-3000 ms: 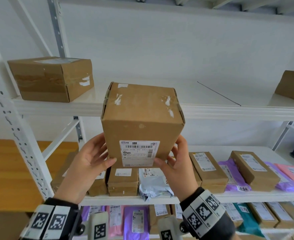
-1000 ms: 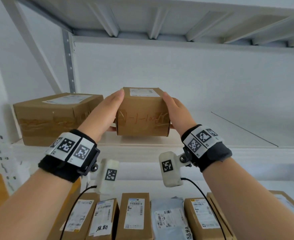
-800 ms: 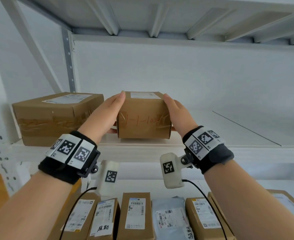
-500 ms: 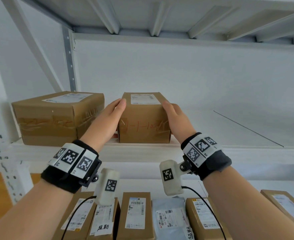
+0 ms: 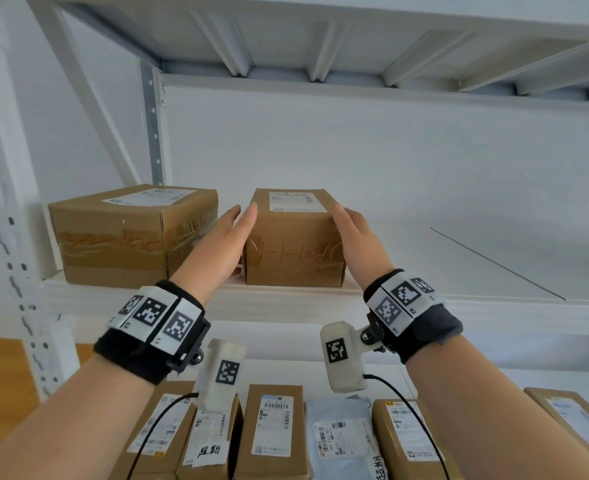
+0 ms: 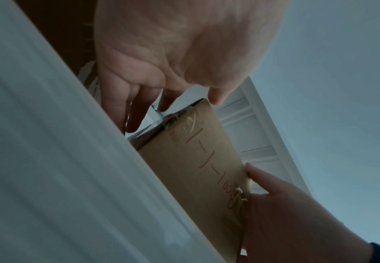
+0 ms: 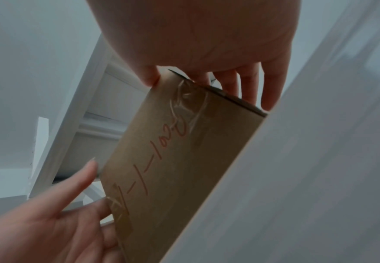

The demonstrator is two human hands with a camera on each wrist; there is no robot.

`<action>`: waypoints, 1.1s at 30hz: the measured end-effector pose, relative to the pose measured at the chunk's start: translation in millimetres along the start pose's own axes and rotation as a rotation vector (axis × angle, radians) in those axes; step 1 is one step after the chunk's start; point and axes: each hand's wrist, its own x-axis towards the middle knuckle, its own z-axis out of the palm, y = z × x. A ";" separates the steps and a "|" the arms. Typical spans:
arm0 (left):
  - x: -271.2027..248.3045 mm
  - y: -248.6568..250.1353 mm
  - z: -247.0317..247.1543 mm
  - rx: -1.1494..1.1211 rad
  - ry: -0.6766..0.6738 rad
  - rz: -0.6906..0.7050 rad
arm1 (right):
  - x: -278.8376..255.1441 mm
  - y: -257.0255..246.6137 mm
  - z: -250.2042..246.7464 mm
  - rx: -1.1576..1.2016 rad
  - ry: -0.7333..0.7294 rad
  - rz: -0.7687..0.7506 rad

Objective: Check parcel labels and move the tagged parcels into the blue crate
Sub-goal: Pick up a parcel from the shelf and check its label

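A small brown cardboard parcel (image 5: pixel 293 251) stands on the upper white shelf (image 5: pixel 424 282), with a white label on top and red writing on its taped front. My left hand (image 5: pixel 227 237) lies along its left side with straight fingers. In the left wrist view a narrow gap shows between those fingers (image 6: pixel 137 113) and the parcel (image 6: pixel 195 169). My right hand (image 5: pixel 355 237) flanks the right side with fingers extended, and in the right wrist view its thumb touches the top corner of the parcel (image 7: pixel 180 160). No blue crate is in view.
A larger taped box (image 5: pixel 120 237) stands just left of the parcel, close to my left hand. The lower shelf holds a row of labelled boxes (image 5: pixel 274 427) and a grey mailer bag (image 5: pixel 341 441). A perforated white upright (image 5: pixel 9 237) stands at the far left.
The parcel, held up label-forward three seconds ago, went onto the upper shelf and slid back. Both hands have eased from gripping its sides to lying straight beside it.
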 end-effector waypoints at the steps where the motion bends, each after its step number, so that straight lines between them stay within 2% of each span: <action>1: -1.1 -0.6 -1.7 0.003 0.020 0.004 | -0.3 0.0 -0.4 -0.004 0.010 -0.023; 10: -27.7 6.0 -32.5 0.013 0.222 0.143 | -18.2 -23.2 -2.9 -0.039 0.127 -0.333; 14: -55.6 3.3 -43.1 -0.006 0.382 0.167 | -41.1 -37.7 12.9 -0.048 0.077 -0.548; 20: -93.5 -19.9 -61.5 -0.078 0.542 0.137 | -68.0 -36.9 46.1 -0.065 -0.035 -0.685; 27: -96.6 -23.6 -100.3 -0.034 0.608 0.177 | -72.2 -48.2 82.3 -0.029 -0.082 -0.670; 33: -78.0 -32.3 -142.3 -0.020 0.537 0.259 | -65.8 -64.6 122.3 0.007 -0.030 -0.580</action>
